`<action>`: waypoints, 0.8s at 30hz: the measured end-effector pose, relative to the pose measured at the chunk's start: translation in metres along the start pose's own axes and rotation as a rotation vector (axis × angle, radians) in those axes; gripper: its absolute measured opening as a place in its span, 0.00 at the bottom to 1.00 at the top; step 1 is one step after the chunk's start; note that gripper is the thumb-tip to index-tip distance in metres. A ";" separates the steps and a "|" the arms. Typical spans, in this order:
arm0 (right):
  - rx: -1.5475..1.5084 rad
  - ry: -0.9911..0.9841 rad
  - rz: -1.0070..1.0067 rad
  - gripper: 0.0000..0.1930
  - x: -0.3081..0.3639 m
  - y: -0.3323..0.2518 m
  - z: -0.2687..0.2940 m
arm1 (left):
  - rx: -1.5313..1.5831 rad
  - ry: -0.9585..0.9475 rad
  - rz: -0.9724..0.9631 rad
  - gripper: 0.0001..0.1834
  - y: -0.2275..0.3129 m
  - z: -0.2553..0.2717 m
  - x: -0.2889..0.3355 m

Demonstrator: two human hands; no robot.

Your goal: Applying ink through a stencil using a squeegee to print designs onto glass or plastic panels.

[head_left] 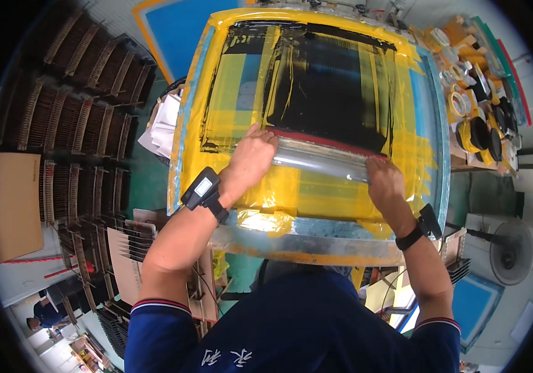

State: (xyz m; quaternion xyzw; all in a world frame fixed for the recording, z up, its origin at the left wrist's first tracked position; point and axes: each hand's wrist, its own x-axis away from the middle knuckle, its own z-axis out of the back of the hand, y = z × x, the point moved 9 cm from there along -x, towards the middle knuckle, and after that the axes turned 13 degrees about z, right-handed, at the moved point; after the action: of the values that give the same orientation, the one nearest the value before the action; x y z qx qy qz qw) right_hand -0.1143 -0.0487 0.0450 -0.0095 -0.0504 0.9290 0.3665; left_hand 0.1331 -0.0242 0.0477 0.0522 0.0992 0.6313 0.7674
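Note:
A squeegee (pixel 322 163) with a clear, shiny body and a dark red blade edge lies across a screen-printing frame (pixel 439 155). My left hand (pixel 253 156) is closed round its left end, and my right hand (pixel 386 181) grips its right end. Just beyond the blade, black ink (pixel 322 87) covers much of the mesh, with streaks along the top and sides. Yellow tape (pixel 217 81) lines the inside and rim of the frame. Both wrists carry black strapped devices. My fingertips on the far side of the squeegee are partly hidden.
Drying racks (pixel 80 105) stand on the left beside a cardboard sheet (pixel 14 205). At right, a bench holds tape rolls and tubs (pixel 478 133). A fan (pixel 510 250) stands lower right. A blue screen (pixel 176 37) leans behind the frame. Another person (pixel 46 315) is far lower left.

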 end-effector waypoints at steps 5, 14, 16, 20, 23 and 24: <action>0.026 -0.028 -0.007 0.13 -0.037 0.031 0.004 | -0.061 -0.012 0.019 0.11 -0.014 -0.004 -0.045; 0.073 -0.084 -0.045 0.10 -0.110 0.094 0.010 | -0.067 -0.039 0.011 0.10 -0.050 -0.021 -0.136; 0.070 -0.007 -0.027 0.10 -0.127 0.108 0.015 | -0.112 -0.050 -0.004 0.10 -0.057 -0.024 -0.158; 0.127 -0.009 -0.011 0.11 -0.167 0.140 0.021 | -0.131 -0.035 0.028 0.06 -0.068 -0.019 -0.205; 0.139 -0.035 -0.003 0.11 -0.187 0.156 0.030 | -0.147 -0.068 0.099 0.13 -0.075 -0.016 -0.226; 0.115 -0.068 -0.004 0.12 -0.191 0.157 0.028 | -0.149 -0.082 0.126 0.13 -0.077 -0.015 -0.231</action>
State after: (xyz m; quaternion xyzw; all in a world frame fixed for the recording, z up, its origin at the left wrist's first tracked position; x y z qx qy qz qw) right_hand -0.0832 -0.2951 0.0538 0.0433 -0.0096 0.9295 0.3663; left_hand 0.1613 -0.2661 0.0375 0.0269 0.0173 0.6813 0.7313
